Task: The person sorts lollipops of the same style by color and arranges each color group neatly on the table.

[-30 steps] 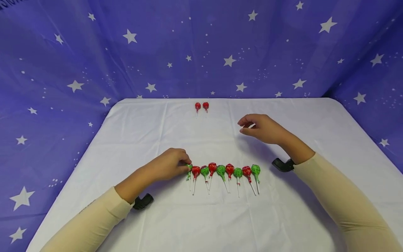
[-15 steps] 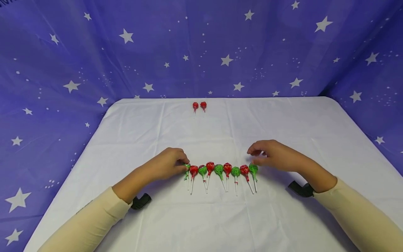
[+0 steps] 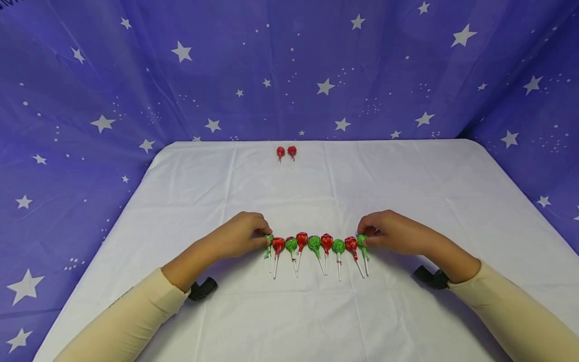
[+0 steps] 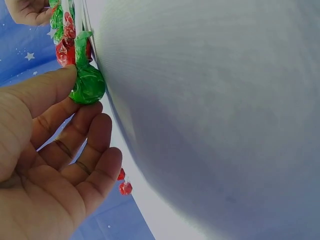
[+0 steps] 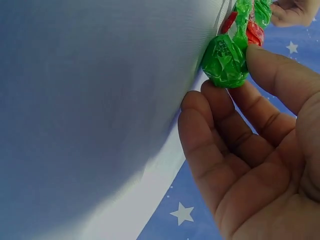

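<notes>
Right hand (image 3: 397, 231) has been lowered; round, green-wrapped right-end lollipop (image 5: 225, 62) is pinched, left-end green lollipop (image 4: 90, 86) likewise by left hand (image 3: 239, 235).

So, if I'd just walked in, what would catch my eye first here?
Probably the row of nine lollipops, alternating green and red, across the white tablecloth. At its two ends, the left hand pinches the leftmost green lollipop and the right hand the rightmost green lollipop. Beyond, two red lollipops lie near the far edge, before a starry purple-blue backdrop.
</notes>
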`<state>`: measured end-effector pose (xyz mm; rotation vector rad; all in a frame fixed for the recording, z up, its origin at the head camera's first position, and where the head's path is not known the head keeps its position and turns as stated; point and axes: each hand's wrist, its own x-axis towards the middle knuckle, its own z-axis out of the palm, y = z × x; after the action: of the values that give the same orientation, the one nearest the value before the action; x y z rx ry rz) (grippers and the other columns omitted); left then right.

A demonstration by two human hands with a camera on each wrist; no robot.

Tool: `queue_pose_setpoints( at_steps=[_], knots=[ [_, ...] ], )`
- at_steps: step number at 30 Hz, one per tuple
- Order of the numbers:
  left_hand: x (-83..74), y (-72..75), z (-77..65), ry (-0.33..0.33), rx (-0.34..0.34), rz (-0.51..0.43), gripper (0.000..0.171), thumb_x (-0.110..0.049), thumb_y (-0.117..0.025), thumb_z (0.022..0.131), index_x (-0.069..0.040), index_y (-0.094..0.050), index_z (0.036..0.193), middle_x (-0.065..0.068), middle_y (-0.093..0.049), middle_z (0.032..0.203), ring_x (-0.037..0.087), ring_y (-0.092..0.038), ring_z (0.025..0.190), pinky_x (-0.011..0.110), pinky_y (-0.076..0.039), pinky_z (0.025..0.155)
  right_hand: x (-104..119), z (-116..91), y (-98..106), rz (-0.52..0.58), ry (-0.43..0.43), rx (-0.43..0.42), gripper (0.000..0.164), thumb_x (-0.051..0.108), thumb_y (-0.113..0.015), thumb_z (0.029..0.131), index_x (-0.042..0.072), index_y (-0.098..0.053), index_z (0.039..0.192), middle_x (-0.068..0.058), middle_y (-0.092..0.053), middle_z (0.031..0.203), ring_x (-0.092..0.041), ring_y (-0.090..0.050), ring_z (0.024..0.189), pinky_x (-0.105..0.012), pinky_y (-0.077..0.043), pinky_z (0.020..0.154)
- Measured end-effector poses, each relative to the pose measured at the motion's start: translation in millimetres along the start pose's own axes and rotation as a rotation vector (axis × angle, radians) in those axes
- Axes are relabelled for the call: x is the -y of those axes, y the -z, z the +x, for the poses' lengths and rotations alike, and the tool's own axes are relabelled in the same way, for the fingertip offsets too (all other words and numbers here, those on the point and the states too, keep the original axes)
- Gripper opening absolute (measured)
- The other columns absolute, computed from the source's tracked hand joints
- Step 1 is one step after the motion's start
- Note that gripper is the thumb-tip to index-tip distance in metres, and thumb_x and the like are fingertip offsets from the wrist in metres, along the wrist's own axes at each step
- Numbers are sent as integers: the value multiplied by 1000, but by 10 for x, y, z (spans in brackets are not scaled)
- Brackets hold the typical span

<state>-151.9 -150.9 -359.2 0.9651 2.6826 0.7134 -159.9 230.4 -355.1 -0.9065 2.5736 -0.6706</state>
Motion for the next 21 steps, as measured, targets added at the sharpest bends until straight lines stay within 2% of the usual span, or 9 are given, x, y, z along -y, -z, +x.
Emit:
queue_pose_setpoints(
  at_steps=[17,21],
  knots=[
    [-20,0,-26,23,-6,2,13,-13,-73,90,-7,-74,102,-4,-65,95,15,-62,89,33,-50,82,74,-27,-41,2,7,-39,12,4,-72,88,14,-66,92,10,-60,85,-9,-54,78,-30,-49,71],
    [-5,0,-23,50,2,1,15,-15,-73,91,-8,-74,104,-4,-66,97,14,-62,91,34,-50,83,70,-29,-46,-12,11,-40,12,4,-72,88,14,-66,91,10,-59,84,-9,-52,77,-30,-48,71]
  ],
)
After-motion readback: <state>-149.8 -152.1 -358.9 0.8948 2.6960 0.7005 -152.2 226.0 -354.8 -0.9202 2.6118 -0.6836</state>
